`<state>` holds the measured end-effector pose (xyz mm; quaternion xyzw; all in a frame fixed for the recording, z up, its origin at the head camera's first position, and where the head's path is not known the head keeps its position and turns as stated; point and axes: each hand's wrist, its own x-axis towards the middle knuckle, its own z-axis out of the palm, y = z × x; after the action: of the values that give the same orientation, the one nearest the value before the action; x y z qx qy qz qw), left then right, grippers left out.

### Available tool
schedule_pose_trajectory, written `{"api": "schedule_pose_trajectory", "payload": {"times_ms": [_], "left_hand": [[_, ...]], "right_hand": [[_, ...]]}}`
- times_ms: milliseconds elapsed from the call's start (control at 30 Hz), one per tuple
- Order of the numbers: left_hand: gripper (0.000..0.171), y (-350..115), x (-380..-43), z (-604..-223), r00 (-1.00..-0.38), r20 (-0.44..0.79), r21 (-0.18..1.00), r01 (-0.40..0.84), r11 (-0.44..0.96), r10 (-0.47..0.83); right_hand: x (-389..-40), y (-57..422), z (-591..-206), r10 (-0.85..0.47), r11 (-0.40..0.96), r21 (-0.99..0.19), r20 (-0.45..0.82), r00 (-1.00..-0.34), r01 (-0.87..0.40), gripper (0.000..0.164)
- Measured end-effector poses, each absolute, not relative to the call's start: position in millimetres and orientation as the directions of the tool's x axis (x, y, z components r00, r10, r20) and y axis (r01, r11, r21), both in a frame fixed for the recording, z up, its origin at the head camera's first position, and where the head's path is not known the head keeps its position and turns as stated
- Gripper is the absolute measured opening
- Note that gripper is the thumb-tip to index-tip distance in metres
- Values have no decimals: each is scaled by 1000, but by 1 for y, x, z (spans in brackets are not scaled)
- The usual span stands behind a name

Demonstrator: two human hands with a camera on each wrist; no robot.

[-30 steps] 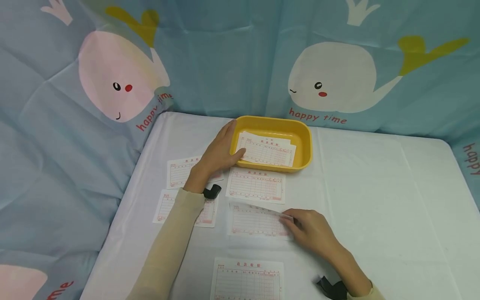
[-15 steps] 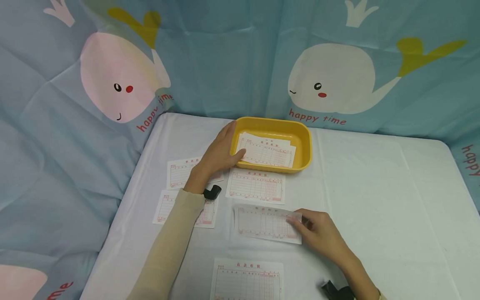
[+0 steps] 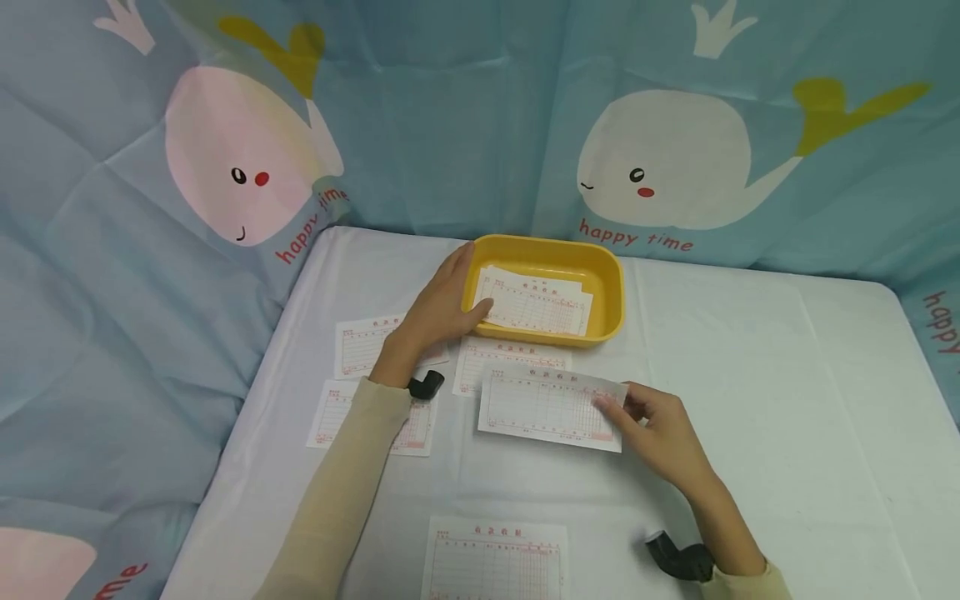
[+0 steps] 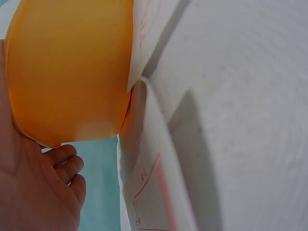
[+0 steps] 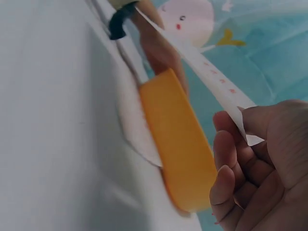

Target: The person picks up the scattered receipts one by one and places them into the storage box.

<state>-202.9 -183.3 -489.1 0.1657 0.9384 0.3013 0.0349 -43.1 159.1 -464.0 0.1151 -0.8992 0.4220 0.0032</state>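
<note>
A yellow plastic tray (image 3: 602, 283) stands at the back of the white table with several red-printed receipt slips (image 3: 532, 307) lying inside. My left hand (image 3: 442, 304) grips its left end, thumb over the near rim and the other fingers along the outside. Raised in my right hand (image 3: 663, 433) is a single receipt slip (image 3: 543, 408), pinched at its right edge between thumb and fingers. From the right wrist view, this slip (image 5: 211, 79) appears nearly edge-on, in the air above the tray's side (image 5: 178, 139). It overlaps another slip (image 3: 471, 367) lying in front of the tray.
Two slips, an upper one (image 3: 360, 346) and a lower one (image 3: 411, 433), lie partly under the left forearm. Another slip (image 3: 495, 562) rests at the table's front edge. A blue whale-print curtain (image 3: 450, 125) hangs behind and to the left of the table (image 3: 765, 417).
My right hand has lifted the slip off the table and moved it up toward the tray, turning its printed face to view. The left hand stays on the tray.
</note>
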Motion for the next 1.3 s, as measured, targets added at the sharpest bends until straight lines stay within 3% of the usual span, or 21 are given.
{"api": "schedule_pose_trajectory", "payload": {"times_ms": [133, 367, 733, 1300], "left_hand": [[98, -183, -203, -490, -945, 31, 580, 283, 764, 326], [98, -182, -204, -488, -945, 29, 589, 280, 759, 326], [98, -182, -202, -488, -946, 24, 583, 275, 765, 322], [98, -182, -204, -490, -945, 30, 582, 281, 763, 325]], "right_hand": [[-58, 160, -458, -163, 626, -757, 109, -981, -188, 30], [-82, 158, -448, -119, 608, -772, 140, -983, -183, 19], [-118, 151, -432, -19, 619, -773, 162, -987, -140, 32], [-162, 137, -428, -43, 672, -716, 219, -975, -191, 33]]}}
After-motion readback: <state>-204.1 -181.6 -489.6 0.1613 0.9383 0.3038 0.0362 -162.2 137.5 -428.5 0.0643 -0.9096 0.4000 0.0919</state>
